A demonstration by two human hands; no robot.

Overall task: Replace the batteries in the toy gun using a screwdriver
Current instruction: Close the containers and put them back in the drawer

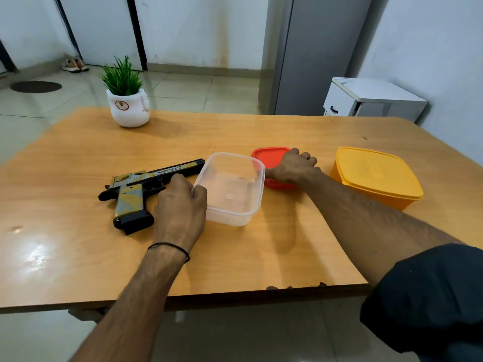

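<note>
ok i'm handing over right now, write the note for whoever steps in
Left hand: grips the near left corner of the clear tub, which looks empty.
Right hand: on top of the red box, fingers curled over its lid.
Gun: flat on the table, left of the tub.
Yellow box: lid on, far right.
Done: nothing visible on the gun. No screwdriver or batteries in view.
Left: find them, probably in the boxes, then unscrew, swap, close.

Bright, sharp pic w/ glare on table [31,253], edges warped.
</note>
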